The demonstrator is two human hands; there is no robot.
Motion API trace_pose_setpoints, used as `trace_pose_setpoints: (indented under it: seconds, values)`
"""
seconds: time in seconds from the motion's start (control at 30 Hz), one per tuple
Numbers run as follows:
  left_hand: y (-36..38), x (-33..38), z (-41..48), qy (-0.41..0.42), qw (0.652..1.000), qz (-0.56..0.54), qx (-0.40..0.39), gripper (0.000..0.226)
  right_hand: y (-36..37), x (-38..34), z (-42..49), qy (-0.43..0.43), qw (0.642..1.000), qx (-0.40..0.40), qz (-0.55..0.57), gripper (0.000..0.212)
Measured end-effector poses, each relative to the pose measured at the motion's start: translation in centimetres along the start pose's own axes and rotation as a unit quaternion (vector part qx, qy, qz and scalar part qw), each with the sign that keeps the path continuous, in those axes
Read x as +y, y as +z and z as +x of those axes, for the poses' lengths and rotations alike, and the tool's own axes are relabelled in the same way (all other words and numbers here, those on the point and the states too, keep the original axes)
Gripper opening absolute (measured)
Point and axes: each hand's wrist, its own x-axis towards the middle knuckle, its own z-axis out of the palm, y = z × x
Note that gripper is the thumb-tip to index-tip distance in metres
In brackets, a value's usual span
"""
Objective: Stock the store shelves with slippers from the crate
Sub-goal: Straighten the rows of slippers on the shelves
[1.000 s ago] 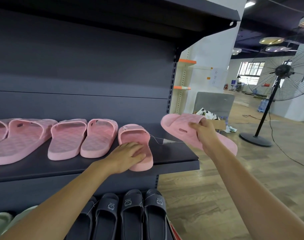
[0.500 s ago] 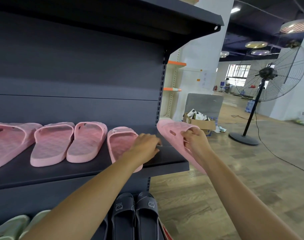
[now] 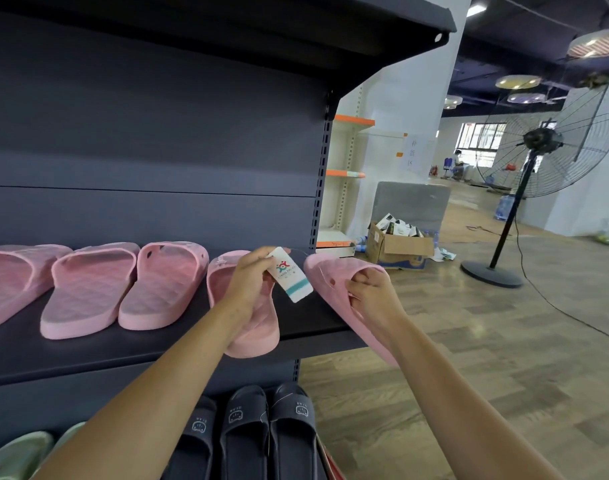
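While left hand point(image 3: 250, 280) pinches tag point(image 3: 292, 276), right hand point(image 3: 374, 291) grips slipper point(image 3: 329, 282) at right end of shelf point(image 3: 88, 353), heel past front edge; open floor point(image 3: 476, 344) rightward.

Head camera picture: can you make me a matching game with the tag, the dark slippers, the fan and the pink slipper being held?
Things: 1 tag; 2 dark slippers; 3 fan; 4 held pink slipper.
Places: A below the shelf; B in the left hand; C on the floor; D in the right hand.
Pairs: 1-B, 2-A, 3-C, 4-D.
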Motion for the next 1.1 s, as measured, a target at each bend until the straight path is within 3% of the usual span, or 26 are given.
trace_pose_setpoints:
  seconds: [0.1, 0.27, 0.47, 0.6, 0.8, 0.93, 1.0, 1.1]
  values:
    - [-0.1, 0.4, -0.4, 0.016, 0.995, 0.097, -0.006, 0.04, 1.3, 0.4, -0.2, 0.007, 0.999, -0.015, 0.042, 0.025]
    - [-2.6, 1.5, -0.4, 0.044, 0.947, 0.304, -0.092, 0.036, 3.0, -0.2, -0.5, 0.022, 0.991, -0.04, 0.124, 0.019]
    - [-6.7, 2.9, -1.1, 0.022, 0.915, 0.403, -0.024, 0.032, 6.8, -0.5, 0.5, 0.051, 0.988, -0.011, 0.144, 0.018]
    - [-7.5, 2.5, -1.5, 0.071, 0.875, 0.478, -0.027, 0.043, 9.5, -0.6, 1.2, 0.058, 0.984, -0.003, 0.171, 0.024]
    - [-6.6, 2.1, -3.6, 0.152, 0.844, 0.51, 0.067, 0.044, 10.2, -0.5, 1.6, 0.061, 0.97, 0.001, 0.234, 0.019]
    - [-6.0, 2.5, -5.2, 0.166, 0.825, 0.539, -0.041, 0.039, 10.2, -0.6, 1.3, 0.046, 0.976, -0.011, 0.211, 0.019]
    - [-5.7, 2.6, -5.8, 0.152, 0.785, 0.589, -0.117, 0.04, 9.9, -1.1, 0.9, 0.053, 0.983, -0.022, 0.176, 0.019]
    - [-5.9, 2.0, -6.0, 0.136, 0.716, 0.666, -0.16, 0.052, 8.8, -1.7, 0.2, 0.02, 0.996, -0.074, 0.039, 0.008]
